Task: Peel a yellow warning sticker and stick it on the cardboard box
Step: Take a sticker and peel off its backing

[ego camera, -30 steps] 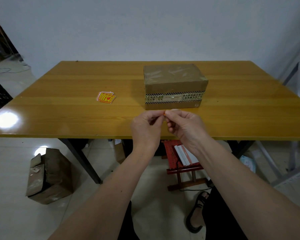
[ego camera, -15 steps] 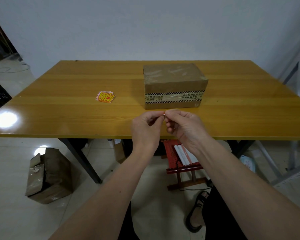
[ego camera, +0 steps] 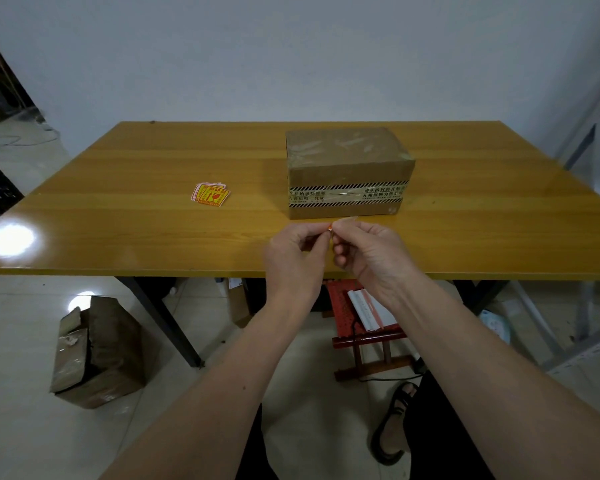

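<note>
Room: pale wall behind, tiled floor below, with one torn cardboard carton at 8 o'clock and a red stool under the near edge.
Worktop: yellow wood, glossy, with a light reflection at 9 o'clock.
Cardboard box: closed, standing a little past the centre at 1 o'clock, wrapped in clear tape and one striped band with print.
Sticker stack: yellow and red sheets, lying flat at 10 o'clock, well apart from the box.
Left hand: raised over the near edge, fingers pinched closed on a small sticker.
Right hand: just beside the left, fingertips meeting it, closed on the same sticker.
Sticker position: between both hands, just in front of the box at 6 o'clock from it, only an orange-red corner visible; cannot tell if peeled.
</note>
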